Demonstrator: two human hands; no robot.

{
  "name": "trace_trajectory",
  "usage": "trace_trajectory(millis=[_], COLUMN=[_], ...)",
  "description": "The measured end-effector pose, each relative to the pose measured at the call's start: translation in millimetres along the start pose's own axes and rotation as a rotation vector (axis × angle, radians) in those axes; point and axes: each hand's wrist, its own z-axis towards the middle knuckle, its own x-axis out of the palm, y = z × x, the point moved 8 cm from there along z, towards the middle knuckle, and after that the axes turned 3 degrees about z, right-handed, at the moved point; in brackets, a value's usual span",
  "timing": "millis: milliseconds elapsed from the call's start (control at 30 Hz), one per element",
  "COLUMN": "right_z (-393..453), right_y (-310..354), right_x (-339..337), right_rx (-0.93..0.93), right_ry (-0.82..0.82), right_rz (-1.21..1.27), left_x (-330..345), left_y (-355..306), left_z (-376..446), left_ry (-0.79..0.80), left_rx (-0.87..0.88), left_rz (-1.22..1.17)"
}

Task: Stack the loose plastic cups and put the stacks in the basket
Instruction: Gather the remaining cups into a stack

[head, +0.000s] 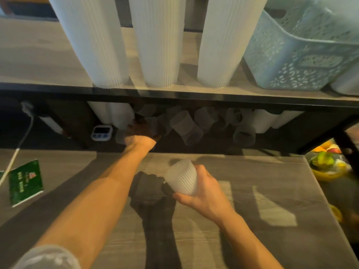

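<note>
A ribbed cup [182,176] is clasped by the right hand [206,193] above the near tabletop. The left hand [140,137] is extended far under the shelf [194,98] among loose cups [186,127]; its grip cannot be determined. Nearest cups lie just right of it.

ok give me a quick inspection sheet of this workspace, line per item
surface: grey wood-grain table, sun-streaked, shelf above it
job's things: loose cups lying scattered under the shelf; three tall cup stacks standing on it beside the blue basket
clutter: green packet, small timer
grippers: left hand reaching among loose cups, grasp unclear; right hand holding a ribbed cup
cables: white cable from plug at left
surroundings: fruit bowl at right
</note>
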Motion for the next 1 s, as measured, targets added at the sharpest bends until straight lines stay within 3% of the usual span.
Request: trace_trajectory(millis=[167, 300, 533, 633, 800, 1000], right_z=[-1, -4, -19, -27, -39, -52], right_y=[-7, -13, -25, -26, -27, -23], right_x=[0, 3, 2, 1, 1, 6], right_rx=[0.013, 0.033, 0.056, 0.061, 0.046, 0.031], right_ry=[0.008, 0.027, 0.035, 0.055, 0.075, 0.109], right_rz=[0.024, 0.05, 0.075, 0.09, 0.064, 0.035], left_x=[-8, 0, 14, 20, 20, 13], left_y=[-5, -5, 9, 18, 33, 34], left_z=[-22, -45, -80, -97, -130, -176], left_ry=[-0.05, 0.014, 0.012, 0.042, 0.111, 0.19], left_rx=[0.033, 0.058, 0.055, 0.032, -0.059, -0.054], left_rz=[0.04, 0.175, 0.017, -0.171, -0.673, -1.01])
